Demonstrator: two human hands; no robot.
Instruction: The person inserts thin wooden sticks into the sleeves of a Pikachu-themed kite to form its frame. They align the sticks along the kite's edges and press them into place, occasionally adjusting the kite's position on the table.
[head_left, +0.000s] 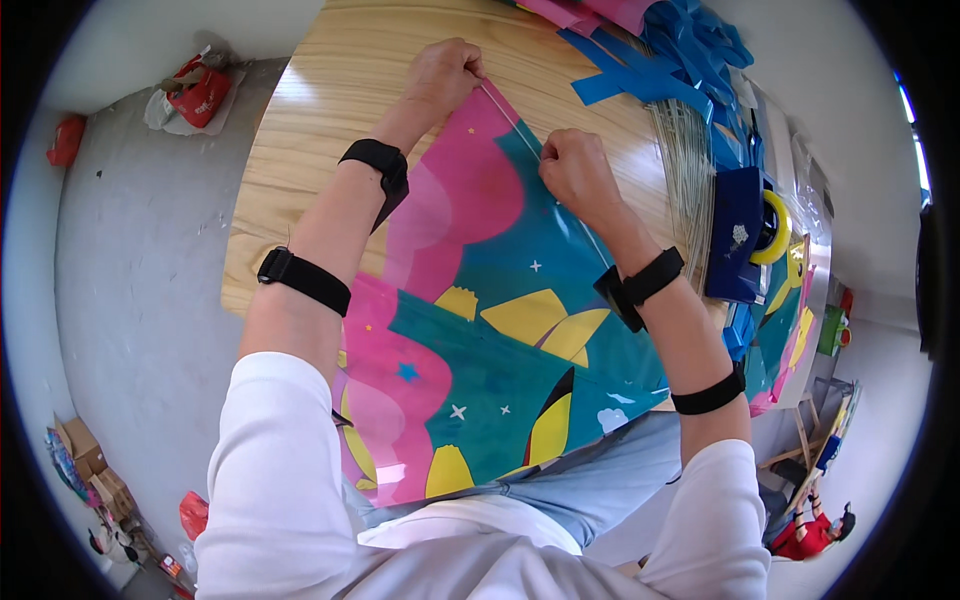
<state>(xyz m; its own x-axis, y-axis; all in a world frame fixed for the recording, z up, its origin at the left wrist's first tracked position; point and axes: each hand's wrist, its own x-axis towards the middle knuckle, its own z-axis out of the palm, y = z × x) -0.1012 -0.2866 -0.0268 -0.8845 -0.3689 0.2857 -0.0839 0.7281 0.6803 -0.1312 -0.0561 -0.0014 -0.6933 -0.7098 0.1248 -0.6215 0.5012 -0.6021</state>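
Observation:
A glossy kite-like printed sheet (560, 255) in teal, pink and yellow lies on the wooden table and hangs over its near edge. Along its upper right edge runs a thin pale rod (514, 123). My left hand (445, 78) is closed in a pinch at the sheet's pointed far corner, where the rod's end meets it. Lower down and to the right, my right hand (578, 172) is closed on the rod and the sheet's edge. Its fingertips are partly hidden. Black straps circle both my wrists and forearms.
Right of the sheet lie a bundle of thin rods (682, 180) and a blue tape dispenser (735, 240) with a yellow roll. Blue strips (690, 60) are heaped at the far right. Red bags (200, 95) rest on the floor. Another person (805, 535) works at lower right.

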